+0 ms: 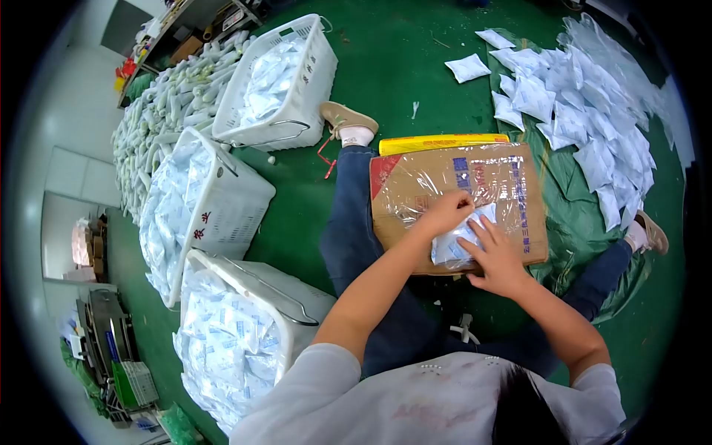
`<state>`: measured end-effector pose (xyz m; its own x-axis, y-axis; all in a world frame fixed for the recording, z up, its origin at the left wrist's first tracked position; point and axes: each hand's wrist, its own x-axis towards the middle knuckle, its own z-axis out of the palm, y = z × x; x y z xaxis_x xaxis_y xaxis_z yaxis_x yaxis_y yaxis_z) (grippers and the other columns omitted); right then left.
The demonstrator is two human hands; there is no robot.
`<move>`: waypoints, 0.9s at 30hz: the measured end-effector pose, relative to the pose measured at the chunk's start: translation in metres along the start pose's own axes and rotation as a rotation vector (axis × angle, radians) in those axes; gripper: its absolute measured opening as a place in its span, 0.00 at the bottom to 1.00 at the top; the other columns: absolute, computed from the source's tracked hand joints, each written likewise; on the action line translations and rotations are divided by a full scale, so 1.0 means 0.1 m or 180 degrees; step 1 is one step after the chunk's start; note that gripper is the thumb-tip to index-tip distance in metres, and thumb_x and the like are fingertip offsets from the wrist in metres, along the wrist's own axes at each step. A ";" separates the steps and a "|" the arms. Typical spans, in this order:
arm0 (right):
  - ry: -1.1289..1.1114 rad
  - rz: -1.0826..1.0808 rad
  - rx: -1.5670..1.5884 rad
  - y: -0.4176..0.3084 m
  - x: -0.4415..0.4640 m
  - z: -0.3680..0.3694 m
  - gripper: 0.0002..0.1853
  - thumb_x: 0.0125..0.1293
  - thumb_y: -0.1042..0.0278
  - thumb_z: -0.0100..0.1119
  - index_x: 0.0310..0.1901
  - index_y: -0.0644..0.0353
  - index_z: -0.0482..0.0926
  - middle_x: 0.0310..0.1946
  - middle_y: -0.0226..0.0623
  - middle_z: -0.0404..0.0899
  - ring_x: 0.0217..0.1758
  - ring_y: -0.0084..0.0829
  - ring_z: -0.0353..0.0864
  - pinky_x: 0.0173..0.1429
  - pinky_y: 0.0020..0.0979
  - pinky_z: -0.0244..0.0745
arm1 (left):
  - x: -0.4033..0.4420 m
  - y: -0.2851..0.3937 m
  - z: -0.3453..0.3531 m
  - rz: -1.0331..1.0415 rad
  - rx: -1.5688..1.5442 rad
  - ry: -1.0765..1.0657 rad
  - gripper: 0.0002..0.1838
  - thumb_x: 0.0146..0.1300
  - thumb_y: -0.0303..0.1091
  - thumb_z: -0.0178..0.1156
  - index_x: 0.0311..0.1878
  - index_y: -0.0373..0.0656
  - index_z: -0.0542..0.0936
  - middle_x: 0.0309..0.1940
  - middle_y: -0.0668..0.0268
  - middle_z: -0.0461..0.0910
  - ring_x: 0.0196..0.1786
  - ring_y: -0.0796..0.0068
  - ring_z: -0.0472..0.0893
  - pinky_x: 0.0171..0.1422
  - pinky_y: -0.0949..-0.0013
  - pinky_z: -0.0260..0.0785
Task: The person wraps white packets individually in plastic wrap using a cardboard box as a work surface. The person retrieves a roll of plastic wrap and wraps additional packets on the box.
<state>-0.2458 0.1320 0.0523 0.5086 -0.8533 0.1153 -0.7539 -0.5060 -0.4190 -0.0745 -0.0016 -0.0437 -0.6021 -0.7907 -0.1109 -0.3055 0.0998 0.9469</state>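
Observation:
A white packet with blue print point(451, 248) lies on the plastic-wrapped cardboard box point(397, 200) between my legs. My left hand point(447, 213) is at the packet's upper edge, its fingers curled together; whatever they pinch is too small to make out. On the packet's right side rests my right hand point(495, 256), fingers spread, pressing against its surface. A yellow strip point(445, 141) shows along the box's far edge.
Three white baskets point(311, 81) of packets stand at the left, beside a heap of pale rolls point(167, 104). Loose packets point(586, 111) are piled at the right on a green sheet point(567, 208). My shoes flank the box.

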 end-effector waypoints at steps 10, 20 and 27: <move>-0.0385 -0.0605 -0.0903 0.22 0.30 -0.01 0.45 0.48 0.62 0.74 0.70 0.48 0.66 0.71 0.52 0.62 0.73 0.52 0.62 0.64 0.47 0.72 | -0.29 0.16 -0.34 -0.0308 -0.2123 0.1476 0.18 0.73 0.37 0.55 0.61 0.37 0.75 0.55 0.61 0.79 0.60 0.72 0.77 0.63 0.69 0.68; -0.1566 0.1209 0.2923 0.88 1.04 -0.01 0.19 0.61 0.61 0.62 0.51 0.61 0.85 0.42 0.47 0.86 0.42 0.36 0.85 0.50 0.34 0.78 | -0.88 0.53 0.08 0.0471 -0.0517 0.1494 0.23 0.73 0.33 0.54 0.69 0.40 0.67 0.55 0.52 0.77 0.57 0.63 0.79 0.61 0.64 0.69; 0.2355 0.1898 0.2766 0.85 0.64 -0.28 0.17 0.65 0.70 0.55 0.54 0.63 0.77 0.43 0.37 0.82 0.44 0.30 0.83 0.49 0.31 0.78 | -0.16 0.16 -0.38 -0.0419 0.0532 0.1370 0.21 0.71 0.44 0.49 0.47 0.33 0.80 0.38 0.46 0.84 0.45 0.49 0.84 0.50 0.57 0.73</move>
<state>-0.2891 0.0308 0.0495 -0.3728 -0.9259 0.0607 -0.1248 -0.0148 -0.9921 -0.0415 -0.0106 -0.0148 -0.2010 -0.9779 -0.0583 -0.4943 0.0499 0.8679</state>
